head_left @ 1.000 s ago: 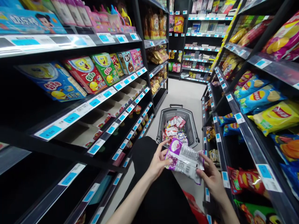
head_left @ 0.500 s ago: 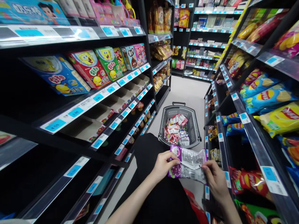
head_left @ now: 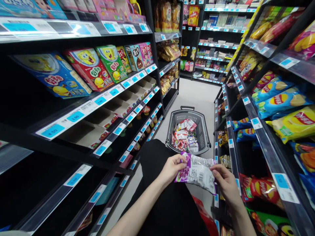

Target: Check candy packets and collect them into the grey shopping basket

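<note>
The person stands in a narrow shop aisle with both hands out in front of the waist. The left hand (head_left: 171, 169) pinches the left edge of a purple-and-white snack packet (head_left: 197, 171), thumb on top and fingers curled under. The right hand (head_left: 225, 184) grips the packet's right edge the same way, so the packet is stretched flat between the two, its printed back with the barcode facing up. Just beyond the packet, on the pale floor, sits a grey shopping basket (head_left: 205, 129) with its handle folded back, holding a heap of small red-and-white sweet packets (head_left: 183, 135). To the left run black shelves with cartoon biscuit boxes (head_left: 86, 67) above blue price tags (head_left: 75, 116). To the right, chip bags (head_left: 280, 100) in blue and yellow lean on the shelves.
</note>
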### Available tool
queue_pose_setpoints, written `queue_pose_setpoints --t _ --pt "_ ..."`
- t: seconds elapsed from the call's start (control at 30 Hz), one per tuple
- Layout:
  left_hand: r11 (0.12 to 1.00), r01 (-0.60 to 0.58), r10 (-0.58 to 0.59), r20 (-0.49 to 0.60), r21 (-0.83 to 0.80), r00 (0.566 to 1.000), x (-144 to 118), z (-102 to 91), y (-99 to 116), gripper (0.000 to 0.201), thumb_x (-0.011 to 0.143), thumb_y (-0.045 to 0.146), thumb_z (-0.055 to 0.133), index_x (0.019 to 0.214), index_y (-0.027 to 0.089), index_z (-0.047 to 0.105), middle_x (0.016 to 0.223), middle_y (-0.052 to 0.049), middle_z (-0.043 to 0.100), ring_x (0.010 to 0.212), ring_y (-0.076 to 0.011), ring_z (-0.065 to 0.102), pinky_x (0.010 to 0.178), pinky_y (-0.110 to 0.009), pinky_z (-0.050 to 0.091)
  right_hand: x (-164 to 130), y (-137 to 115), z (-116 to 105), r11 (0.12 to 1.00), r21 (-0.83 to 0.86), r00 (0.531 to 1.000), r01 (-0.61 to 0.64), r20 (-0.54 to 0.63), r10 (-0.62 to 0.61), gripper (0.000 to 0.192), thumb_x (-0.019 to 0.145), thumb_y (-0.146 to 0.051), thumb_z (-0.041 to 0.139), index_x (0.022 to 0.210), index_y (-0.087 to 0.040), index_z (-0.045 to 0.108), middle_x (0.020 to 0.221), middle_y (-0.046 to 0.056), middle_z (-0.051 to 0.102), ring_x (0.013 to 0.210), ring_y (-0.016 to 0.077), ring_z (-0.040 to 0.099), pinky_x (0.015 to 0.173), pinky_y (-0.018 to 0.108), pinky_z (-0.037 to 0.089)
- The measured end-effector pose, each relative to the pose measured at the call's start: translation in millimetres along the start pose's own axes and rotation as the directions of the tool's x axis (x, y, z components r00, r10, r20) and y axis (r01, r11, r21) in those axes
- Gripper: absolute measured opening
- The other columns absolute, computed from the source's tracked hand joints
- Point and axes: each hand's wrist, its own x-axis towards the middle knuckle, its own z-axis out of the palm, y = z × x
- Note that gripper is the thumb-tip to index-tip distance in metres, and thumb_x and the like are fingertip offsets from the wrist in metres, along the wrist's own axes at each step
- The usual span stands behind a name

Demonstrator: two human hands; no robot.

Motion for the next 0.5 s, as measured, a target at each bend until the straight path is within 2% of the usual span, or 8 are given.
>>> queue_pose_setpoints --t 0.1,0.23,0.3,0.37,0.43,0.5 --pt "0.995 0.065 -0.061 0.048 -0.078 0.997 -1 -6.8 6 0.020 0.060 0.023 0.074 0.075 0.010 0.069 0.064 -0.004 0.064 0.057 -0.0119 0.056 0.061 -0.026 0.046 -2 -6 0 0.994 0.102 0.999 -0.046 0.031 0.043 0.034 0.076 -0.052 0.068 0.087 -0.020 0.070 0.065 0.002 0.066 0.053 0.0149 0.057 0.051 0.026 0.048" --pt "0.993 0.069 -0.063 0.065 -0.094 0.996 -3 -9.3 11 0.033 0.059 0.026 0.076 0.086 0.009 0.071 0.066 -0.006 0.066 0.063 -0.0156 0.061 0.068 -0.032 0.051 -4 -12 6 0.984 0.163 0.997 -0.072 -0.005 0.074 0.046 0.065 -0.055 0.075 0.093 -0.019 0.071 0.071 0.006 0.070 0.057 0.0189 0.062 0.056 0.032 0.052" --pt "0.997 0.052 -0.051 0.022 -0.048 0.998 -2 -6.3 9 0.031 0.061 0.033 0.078 0.080 0.010 0.069 0.066 -0.006 0.067 0.061 -0.0167 0.063 0.059 -0.029 0.050 -2 -11 9 0.987 0.140 0.994 -0.077 -0.070 0.087 0.044 0.066 -0.056 0.075 0.087 -0.018 0.070 0.063 0.004 0.066 0.053 0.0186 0.059 0.053 0.031 0.050" --pt "0.999 0.036 -0.035 -0.045 0.026 0.998 -2 -2.2 5 0.031 0.066 0.041 0.075 0.068 0.012 0.064 0.055 -0.003 0.063 0.049 -0.0141 0.058 0.046 -0.023 0.041 0 -8 9 0.994 0.091 0.986 -0.068 -0.144 0.081 0.039 0.070 -0.055 0.072 0.078 -0.017 0.067 0.053 0.000 0.059 0.046 0.0155 0.052 0.046 0.027 0.044" --pt "0.994 0.020 -0.008 -0.106 0.108 0.994 -3 1.6 2 0.035 0.069 0.043 0.074 0.056 0.015 0.056 0.040 0.003 0.054 0.036 -0.0092 0.047 0.040 -0.020 0.031 2 -5 7 0.998 0.024 0.974 -0.052 -0.220 0.056 0.036 0.072 -0.052 0.072 0.069 -0.018 0.064 0.050 -0.003 0.051 0.045 0.0120 0.044 0.044 0.023 0.036" --pt "0.984 0.012 0.012 -0.138 0.177 0.990 -5 4.3 1 0.041 0.069 0.041 0.074 0.048 0.017 0.049 0.031 0.007 0.046 0.031 -0.0065 0.039 0.039 -0.020 0.026 2 -2 2 0.998 -0.037 0.966 -0.042 -0.258 0.031 0.037 0.073 -0.050 0.073 0.062 -0.018 0.058 0.051 -0.005 0.044 0.047 0.0098 0.037 0.044 0.021 0.030"
